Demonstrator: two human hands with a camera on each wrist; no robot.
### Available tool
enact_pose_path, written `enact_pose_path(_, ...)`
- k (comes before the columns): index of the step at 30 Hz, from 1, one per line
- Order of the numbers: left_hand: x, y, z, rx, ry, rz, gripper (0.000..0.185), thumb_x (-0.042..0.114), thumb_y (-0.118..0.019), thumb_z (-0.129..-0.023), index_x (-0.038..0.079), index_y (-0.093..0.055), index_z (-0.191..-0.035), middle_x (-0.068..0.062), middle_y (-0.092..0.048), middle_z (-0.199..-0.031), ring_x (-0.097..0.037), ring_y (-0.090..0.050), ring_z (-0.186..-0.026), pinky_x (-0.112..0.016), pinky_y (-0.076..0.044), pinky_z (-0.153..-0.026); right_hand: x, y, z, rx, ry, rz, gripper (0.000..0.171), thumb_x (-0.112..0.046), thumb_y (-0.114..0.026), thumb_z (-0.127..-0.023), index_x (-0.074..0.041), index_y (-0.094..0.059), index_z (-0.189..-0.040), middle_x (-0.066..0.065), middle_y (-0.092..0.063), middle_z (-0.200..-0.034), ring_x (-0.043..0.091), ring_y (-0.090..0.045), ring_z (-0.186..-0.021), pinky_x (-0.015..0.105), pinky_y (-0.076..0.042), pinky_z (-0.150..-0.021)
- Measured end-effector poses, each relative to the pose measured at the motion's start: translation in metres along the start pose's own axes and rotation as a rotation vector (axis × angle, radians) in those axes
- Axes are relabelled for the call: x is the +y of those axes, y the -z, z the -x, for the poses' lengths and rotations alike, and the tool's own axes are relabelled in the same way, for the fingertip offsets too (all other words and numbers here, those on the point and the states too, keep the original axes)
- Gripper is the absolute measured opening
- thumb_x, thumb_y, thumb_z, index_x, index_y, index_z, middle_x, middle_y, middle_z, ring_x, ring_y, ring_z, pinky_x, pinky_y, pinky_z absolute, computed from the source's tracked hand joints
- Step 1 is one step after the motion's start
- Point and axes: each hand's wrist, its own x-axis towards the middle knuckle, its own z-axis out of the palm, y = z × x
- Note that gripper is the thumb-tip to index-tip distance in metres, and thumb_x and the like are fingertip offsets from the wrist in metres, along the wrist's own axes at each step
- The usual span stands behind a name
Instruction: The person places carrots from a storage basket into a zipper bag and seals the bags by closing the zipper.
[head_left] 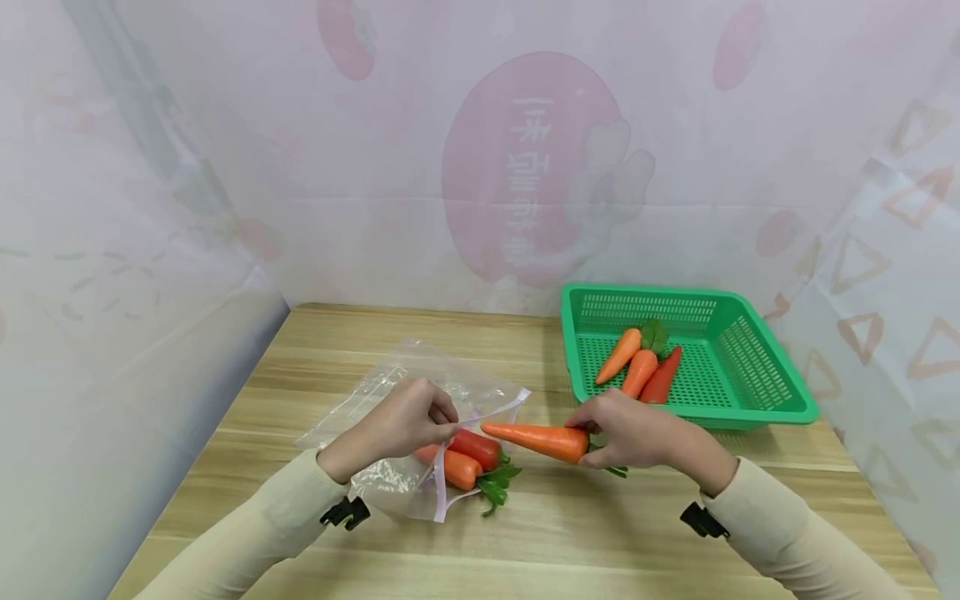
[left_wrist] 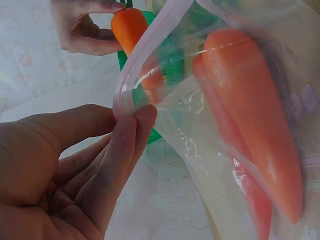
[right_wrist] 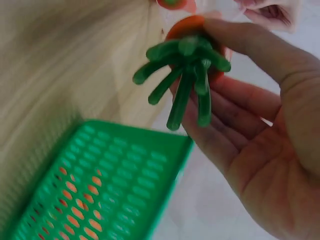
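Observation:
In the head view, my left hand (head_left: 412, 417) pinches the pale zip edge of a clear plastic bag (head_left: 382, 375), holding its mouth up. Inside the bag lie an orange carrot (head_left: 461, 469) and a red pepper-like vegetable (head_left: 477, 447), their green tops poking out of the opening. My right hand (head_left: 630, 429) grips another carrot (head_left: 543, 439) near its thick end, the narrow tip pointing left at the bag's mouth. Short green stems (right_wrist: 187, 75) on this carrot show in the right wrist view. The left wrist view shows thumb and fingertips (left_wrist: 145, 114) pressed on the zip strip.
A green plastic basket (head_left: 780, 375) stands at the back right of the wooden table (head_left: 570, 550). It holds two orange carrots (head_left: 621, 354) and a red, pointed vegetable (head_left: 663, 377). Printed cloth walls (head_left: 375, 250) enclose the table at the back and both sides.

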Motion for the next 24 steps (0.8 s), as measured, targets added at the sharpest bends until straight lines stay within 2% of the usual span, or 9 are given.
enact_pose_path(4, -0.001, -0.001, 0.0, 0.004, -0.014, -0.004, 0.004, 0.002, -0.079, -0.088, -0.001, -0.082, -0.087, -0.004, -0.079, -0.08, -0.002, -0.071, -0.069, -0.016, -0.059, -0.064, -0.002, -0.012, -0.005, 0.039, -0.033, -0.008, 0.022, -0.012, -0.085, -0.087, -0.009, -0.077, -0.108, -0.007, -0.068, -0.085, 0.001, -0.046, -0.07, 0.018, -0.042, -0.061)
enact_pose_path(9, -0.001, -0.001, 0.0, 0.006, -0.016, -0.012, 0.003, 0.002, -0.079, -0.088, 0.001, -0.082, -0.086, -0.003, -0.079, -0.079, -0.001, -0.07, -0.069, -0.016, -0.058, -0.064, -0.005, -0.025, -0.012, 0.102, -0.036, 0.005, 0.02, -0.013, -0.085, -0.087, -0.008, -0.076, -0.104, -0.007, -0.069, -0.083, 0.004, -0.051, -0.069, 0.018, -0.044, -0.062)
enact_pose_path(14, -0.001, 0.0, 0.001, 0.007, -0.01, -0.009, 0.004, 0.003, -0.079, -0.088, 0.0, -0.082, -0.087, -0.003, -0.079, -0.08, -0.001, -0.07, -0.07, -0.016, -0.058, -0.064, -0.01, -0.041, -0.021, 0.21, -0.032, 0.015, 0.024, -0.016, -0.086, -0.086, -0.005, -0.077, -0.105, -0.003, -0.074, -0.087, 0.009, -0.062, -0.073, 0.018, -0.049, -0.066)
enact_pose_path(21, -0.002, 0.0, 0.002, 0.014, 0.0, -0.016, 0.004, 0.003, -0.079, -0.089, 0.0, -0.082, -0.088, -0.003, -0.08, -0.081, -0.002, -0.072, -0.07, -0.016, -0.059, -0.065, -0.013, -0.063, -0.036, 0.374, -0.066, -0.004, 0.028, -0.017, -0.088, -0.084, -0.005, -0.078, -0.107, 0.0, -0.076, -0.092, 0.014, -0.065, -0.077, 0.02, -0.051, -0.068)
enact_pose_path(24, -0.002, 0.001, 0.003, 0.018, 0.015, -0.022, 0.003, 0.003, -0.08, -0.088, 0.001, -0.082, -0.089, -0.004, -0.08, -0.082, -0.004, -0.072, -0.071, -0.017, -0.059, -0.065, -0.015, -0.069, -0.041, 0.431, -0.074, -0.014, 0.034, -0.016, -0.089, -0.083, -0.001, -0.078, -0.111, 0.007, -0.079, -0.1, 0.015, -0.071, -0.083, 0.024, -0.059, -0.071)
